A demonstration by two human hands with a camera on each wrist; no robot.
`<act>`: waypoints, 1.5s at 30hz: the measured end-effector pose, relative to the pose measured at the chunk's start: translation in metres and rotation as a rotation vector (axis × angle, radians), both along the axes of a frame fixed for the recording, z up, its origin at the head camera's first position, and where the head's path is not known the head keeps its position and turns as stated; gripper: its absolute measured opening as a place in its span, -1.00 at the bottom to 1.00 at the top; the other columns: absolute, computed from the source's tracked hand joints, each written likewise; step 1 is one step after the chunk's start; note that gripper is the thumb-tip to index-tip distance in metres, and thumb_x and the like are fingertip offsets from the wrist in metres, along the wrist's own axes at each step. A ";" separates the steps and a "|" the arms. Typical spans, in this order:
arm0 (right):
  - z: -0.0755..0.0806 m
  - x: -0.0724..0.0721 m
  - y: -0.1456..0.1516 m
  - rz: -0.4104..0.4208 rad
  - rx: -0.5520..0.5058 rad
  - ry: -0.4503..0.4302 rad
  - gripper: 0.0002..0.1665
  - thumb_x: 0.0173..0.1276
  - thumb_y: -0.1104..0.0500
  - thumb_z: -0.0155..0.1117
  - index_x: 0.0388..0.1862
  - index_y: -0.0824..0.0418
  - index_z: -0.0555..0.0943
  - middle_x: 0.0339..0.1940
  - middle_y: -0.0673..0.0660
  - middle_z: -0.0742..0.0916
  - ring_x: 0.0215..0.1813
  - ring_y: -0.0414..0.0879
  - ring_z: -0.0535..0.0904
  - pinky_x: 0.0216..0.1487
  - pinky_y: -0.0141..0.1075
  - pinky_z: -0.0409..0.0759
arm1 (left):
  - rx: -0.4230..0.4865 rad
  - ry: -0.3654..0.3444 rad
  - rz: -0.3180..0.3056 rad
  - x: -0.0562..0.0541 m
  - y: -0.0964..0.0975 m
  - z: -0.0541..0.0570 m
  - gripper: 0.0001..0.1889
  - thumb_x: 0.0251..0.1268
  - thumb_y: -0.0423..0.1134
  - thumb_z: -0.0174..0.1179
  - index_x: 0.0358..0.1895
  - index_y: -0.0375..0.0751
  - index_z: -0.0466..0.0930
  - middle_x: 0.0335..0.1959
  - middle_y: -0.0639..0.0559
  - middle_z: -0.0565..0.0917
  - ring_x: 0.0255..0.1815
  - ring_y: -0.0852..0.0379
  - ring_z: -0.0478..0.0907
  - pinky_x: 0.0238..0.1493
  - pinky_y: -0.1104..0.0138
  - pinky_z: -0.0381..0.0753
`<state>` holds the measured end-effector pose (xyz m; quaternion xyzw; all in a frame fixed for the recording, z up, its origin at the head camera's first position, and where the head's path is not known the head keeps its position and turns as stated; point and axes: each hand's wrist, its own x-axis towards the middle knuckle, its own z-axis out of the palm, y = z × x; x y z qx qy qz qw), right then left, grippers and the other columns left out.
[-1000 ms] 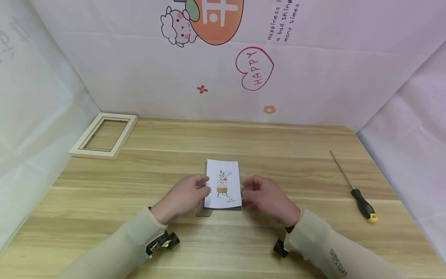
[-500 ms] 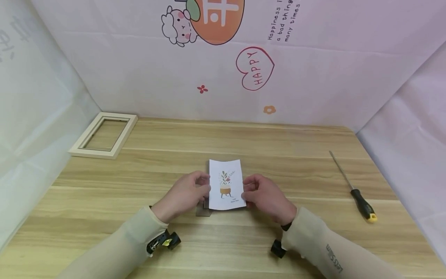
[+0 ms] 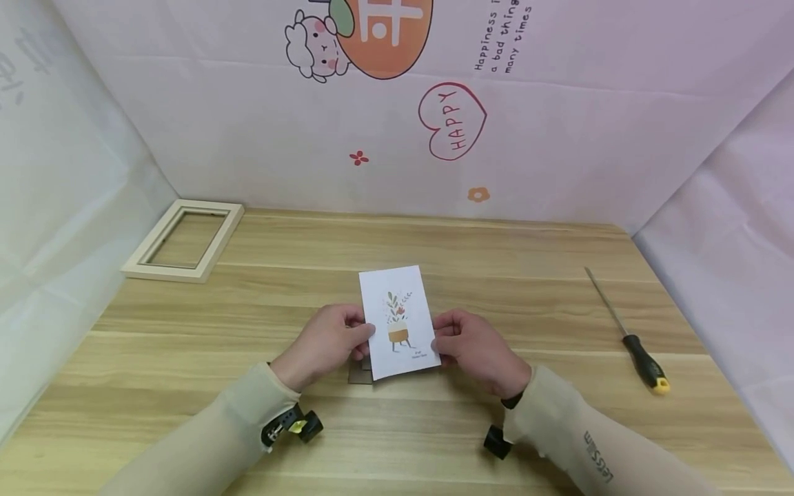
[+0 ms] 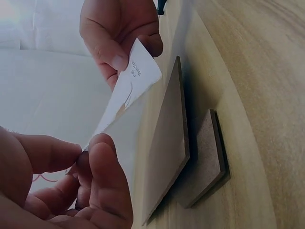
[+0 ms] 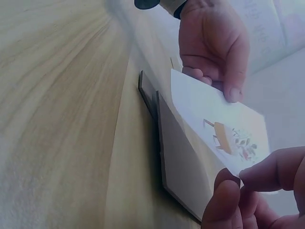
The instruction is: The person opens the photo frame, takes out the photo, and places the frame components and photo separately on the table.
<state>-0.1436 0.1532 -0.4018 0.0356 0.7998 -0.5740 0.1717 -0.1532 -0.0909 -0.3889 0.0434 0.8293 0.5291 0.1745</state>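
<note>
A white picture card (image 3: 400,324) printed with a potted plant is held up between both hands, tilted. My left hand (image 3: 325,344) pinches its left edge between thumb and fingers. The right hand (image 3: 477,348) pinches the opposite edge near the lower corner. Both wrist views show the card raised off the table. Beneath it lies a thin grey-brown backing board (image 4: 169,152) with a stand-like flap (image 4: 205,162) at its underside; the card hides most of this board in the head view, where only a corner (image 3: 360,373) shows.
An off-white picture frame (image 3: 211,265) lies at the back left of the wooden table (image 3: 279,255). A screwdriver (image 3: 645,362) with a black and yellow handle lies at the right. White printed cloth (image 3: 298,138) encloses the back and sides.
The card has come up off the backing board and turned slightly anticlockwise. The hands have gone from touching its sides to pinching both edges. Frame and screwdriver have not moved.
</note>
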 end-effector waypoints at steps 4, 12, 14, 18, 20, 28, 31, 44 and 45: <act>0.001 0.000 0.000 -0.003 0.005 0.007 -0.79 0.33 0.39 0.20 -0.05 0.36 0.55 -0.26 0.21 0.65 -0.34 0.02 0.55 -0.32 -0.19 0.59 | 0.001 0.005 0.013 -0.001 -0.001 0.000 -0.84 0.45 -0.31 0.16 -0.36 -0.24 0.58 -0.53 -0.07 0.63 -0.49 0.05 0.59 -0.40 0.25 0.57; 0.002 0.001 0.003 0.005 0.011 -0.035 -0.91 0.43 0.29 0.21 -0.18 0.32 0.59 -0.39 0.25 0.68 -0.40 0.04 0.60 -0.37 -0.20 0.62 | 0.055 -0.013 0.078 -0.004 -0.001 0.002 -0.86 0.46 -0.34 0.15 -0.32 -0.29 0.58 -0.51 -0.13 0.63 -0.48 0.02 0.59 -0.30 0.14 0.66; 0.002 0.002 0.003 0.017 0.010 -0.031 -0.91 0.43 0.28 0.22 -0.21 0.32 0.60 -0.41 0.24 0.68 -0.40 0.04 0.60 -0.38 -0.20 0.62 | 0.061 -0.022 0.088 -0.005 -0.001 0.002 -0.87 0.46 -0.34 0.15 -0.30 -0.29 0.58 -0.51 -0.14 0.62 -0.48 0.01 0.59 -0.30 0.14 0.67; 0.002 0.003 0.005 0.051 0.003 -0.023 -0.90 0.44 0.27 0.25 -0.23 0.32 0.61 -0.42 0.25 0.68 -0.39 0.05 0.61 -0.39 -0.19 0.63 | 0.066 -0.041 0.106 -0.006 -0.002 0.003 -0.90 0.46 -0.34 0.15 -0.25 -0.29 0.59 -0.49 -0.14 0.62 -0.48 0.01 0.59 -0.30 0.15 0.67; 0.002 0.003 0.006 0.064 -0.005 -0.021 -0.90 0.44 0.27 0.25 -0.23 0.32 0.61 -0.42 0.25 0.68 -0.38 0.06 0.61 -0.38 -0.17 0.64 | 0.068 -0.047 0.114 -0.006 -0.002 0.002 -0.91 0.45 -0.34 0.16 -0.24 -0.29 0.60 -0.49 -0.14 0.63 -0.48 0.01 0.59 -0.31 0.15 0.66; 0.003 0.004 0.008 0.070 -0.005 -0.006 -0.90 0.42 0.27 0.28 -0.25 0.32 0.62 -0.42 0.25 0.68 -0.38 0.05 0.63 -0.38 -0.16 0.65 | 0.083 -0.049 0.126 -0.008 -0.002 0.000 -0.92 0.44 -0.34 0.17 -0.19 -0.29 0.60 -0.45 -0.15 0.63 -0.46 0.01 0.59 -0.28 0.13 0.66; 0.003 0.004 0.009 0.065 0.008 -0.004 -0.92 0.42 0.28 0.28 -0.25 0.32 0.62 -0.43 0.24 0.68 -0.38 0.04 0.62 -0.38 -0.16 0.65 | 0.097 -0.043 0.126 -0.009 -0.003 0.000 -0.92 0.43 -0.35 0.17 -0.15 -0.31 0.60 -0.39 -0.14 0.64 -0.42 0.01 0.60 -0.25 0.13 0.68; 0.002 -0.001 0.028 0.037 0.088 0.037 -0.89 0.47 0.27 0.22 -0.22 0.32 0.64 -0.41 0.24 0.67 -0.38 0.04 0.58 -0.35 -0.19 0.62 | -0.190 0.157 -0.019 -0.016 -0.023 0.004 -0.73 0.45 -0.32 0.02 0.04 -0.26 0.65 -0.06 -0.10 0.68 -0.13 -0.01 0.58 -0.09 0.12 0.58; 0.001 -0.002 0.030 0.033 0.098 0.034 -0.88 0.47 0.26 0.22 -0.21 0.31 0.64 -0.41 0.23 0.66 -0.38 0.04 0.58 -0.34 -0.19 0.62 | -0.254 0.201 -0.046 -0.017 -0.024 0.004 -0.72 0.47 -0.29 0.02 0.08 -0.26 0.64 0.00 -0.09 0.67 -0.06 -0.03 0.57 -0.03 0.09 0.57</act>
